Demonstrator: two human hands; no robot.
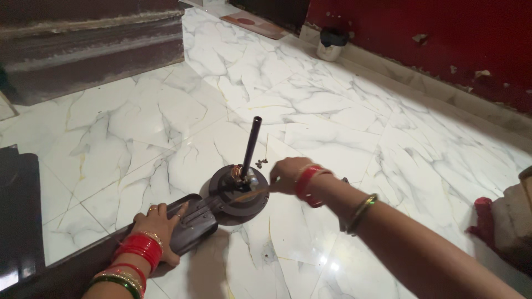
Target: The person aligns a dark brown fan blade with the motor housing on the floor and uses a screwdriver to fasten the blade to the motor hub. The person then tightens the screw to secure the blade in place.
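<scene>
My left hand (159, 224) lies flat, fingers spread and released, pressing down on the wide dark brown fan blade (191, 221) in the lower left of the frame. Red and green bangles crowd my wrist just below it. My right hand (288, 174), a little right of centre, is closed around the handle end of a thin tool (252, 194); I cannot tell from here exactly what kind of tool it is, but its shaft runs leftward to the fan motor housing (239, 195). Red bangles sit at that wrist, and a metal one further up my forearm.

The round dark housing rests on the floor at the centre of the frame, the blade joined to its left side. From its top a black downrod (252, 145) rises, tilted slightly right, with coloured wires bunched at its base.

Everything lies on a white marble floor (343, 122). A small pot (331, 44) stands by the red wall (432, 33) at the upper right.
</scene>
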